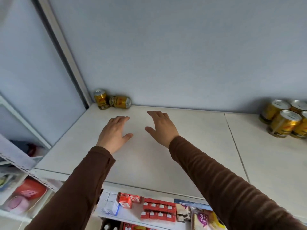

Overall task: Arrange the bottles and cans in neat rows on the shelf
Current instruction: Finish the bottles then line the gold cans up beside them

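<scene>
I log both hands, left hand (114,131) and right hand (162,126), flat and empty over the shelf (191,146); toppled can (120,102) (back-left corner) and right cluster (285,120) remain unaligned.

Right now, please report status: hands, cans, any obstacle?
Left hand and right hand open, empty, over the shelf. Upright gold can and tipped gold can in back left corner. Nothing between.

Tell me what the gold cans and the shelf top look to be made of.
Gold cans: the upright can and the toppled can look like thin metal with glossy printed gold walls; their silver lids with pull tabs shine. Shelf top: likely laminated board or painted metal, matte off-white with a faint grain and a panel seam; the view cannot settle which.
</scene>
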Available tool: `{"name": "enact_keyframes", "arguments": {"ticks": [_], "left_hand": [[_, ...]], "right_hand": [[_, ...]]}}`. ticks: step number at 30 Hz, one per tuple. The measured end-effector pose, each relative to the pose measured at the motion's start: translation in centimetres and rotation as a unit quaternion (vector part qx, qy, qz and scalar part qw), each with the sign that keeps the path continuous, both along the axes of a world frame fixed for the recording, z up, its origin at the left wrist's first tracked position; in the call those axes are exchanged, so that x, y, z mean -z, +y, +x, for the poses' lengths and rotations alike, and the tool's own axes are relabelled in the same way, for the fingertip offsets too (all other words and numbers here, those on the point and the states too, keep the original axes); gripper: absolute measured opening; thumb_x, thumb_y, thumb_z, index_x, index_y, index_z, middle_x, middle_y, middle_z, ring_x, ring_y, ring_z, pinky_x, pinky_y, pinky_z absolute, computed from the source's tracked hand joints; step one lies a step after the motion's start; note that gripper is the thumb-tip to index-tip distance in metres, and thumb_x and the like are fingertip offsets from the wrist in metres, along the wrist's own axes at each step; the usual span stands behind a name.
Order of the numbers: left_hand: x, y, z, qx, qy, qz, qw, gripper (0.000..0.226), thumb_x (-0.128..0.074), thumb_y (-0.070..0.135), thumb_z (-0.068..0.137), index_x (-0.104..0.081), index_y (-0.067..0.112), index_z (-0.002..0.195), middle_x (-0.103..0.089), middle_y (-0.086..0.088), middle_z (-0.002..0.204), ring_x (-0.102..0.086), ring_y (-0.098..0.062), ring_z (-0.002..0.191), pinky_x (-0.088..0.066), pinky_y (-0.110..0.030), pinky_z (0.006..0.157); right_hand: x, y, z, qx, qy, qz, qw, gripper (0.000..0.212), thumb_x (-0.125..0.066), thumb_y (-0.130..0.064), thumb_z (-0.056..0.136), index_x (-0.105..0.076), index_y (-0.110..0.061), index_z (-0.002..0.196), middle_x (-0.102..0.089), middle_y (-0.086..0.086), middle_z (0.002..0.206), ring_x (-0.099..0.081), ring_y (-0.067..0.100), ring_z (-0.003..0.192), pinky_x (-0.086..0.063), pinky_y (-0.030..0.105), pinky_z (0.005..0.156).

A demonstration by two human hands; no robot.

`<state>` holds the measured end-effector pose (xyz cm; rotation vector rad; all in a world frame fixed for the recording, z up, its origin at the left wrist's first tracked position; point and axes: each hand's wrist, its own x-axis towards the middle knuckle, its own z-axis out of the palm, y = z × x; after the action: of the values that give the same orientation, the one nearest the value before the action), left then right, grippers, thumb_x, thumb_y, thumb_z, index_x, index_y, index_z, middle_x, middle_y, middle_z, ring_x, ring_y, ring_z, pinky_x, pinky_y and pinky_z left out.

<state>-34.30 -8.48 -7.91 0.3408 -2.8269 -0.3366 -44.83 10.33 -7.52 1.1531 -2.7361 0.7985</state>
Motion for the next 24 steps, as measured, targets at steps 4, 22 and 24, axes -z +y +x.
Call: {"name": "enact_keyframes", "arguments": {"ticks": [4, 22, 24], "left_hand": [[0.4, -5.9, -0.7, -0.025, -0.001, 0.023, 0.999, 0.068, -0.066, 0.039, 0.090, -0.037, 0.018, 0.148, -0.041, -0.003, 0.149, -0.036, -0.022, 0.135, -0.035, -0.037, 0.111], [3.5, -22.4, -9.6, -0.082, 0.080, 0.294, 0.949, 0.081, -0.082, 0.028, 0.077, -0.035, 0.012, 0.141, -0.050, -0.012, 0.141, -0.052, -0.029, 0.126, -0.040, -0.034, 0.100], [3.8, -22.6, -10.2, -0.088, 0.089, 0.324, 0.938, 0.083, -0.082, 0.028, 0.077, -0.033, 0.013, 0.141, -0.051, -0.011, 0.141, -0.053, -0.029, 0.126, -0.042, -0.039, 0.104]], "right_hand": [[0.0, -5.9, -1.6, 0.014, -0.051, -0.035, 0.998, 0.062, -0.060, -0.041, 0.094, -0.039, -0.016, 0.147, -0.048, 0.008, 0.142, -0.044, 0.026, 0.130, -0.036, 0.035, 0.105], [2.6, -22.7, -8.3, 0.210, -0.306, -0.197, 0.907, 0.086, -0.072, -0.047, 0.085, -0.027, -0.004, 0.145, -0.047, 0.017, 0.142, -0.050, 0.031, 0.128, -0.043, 0.036, 0.100], [2.9, -23.0, -8.8, 0.224, -0.323, -0.206, 0.896, 0.084, -0.072, -0.049, 0.085, -0.029, -0.004, 0.142, -0.050, 0.017, 0.138, -0.051, 0.031, 0.124, -0.044, 0.037, 0.099]]}}
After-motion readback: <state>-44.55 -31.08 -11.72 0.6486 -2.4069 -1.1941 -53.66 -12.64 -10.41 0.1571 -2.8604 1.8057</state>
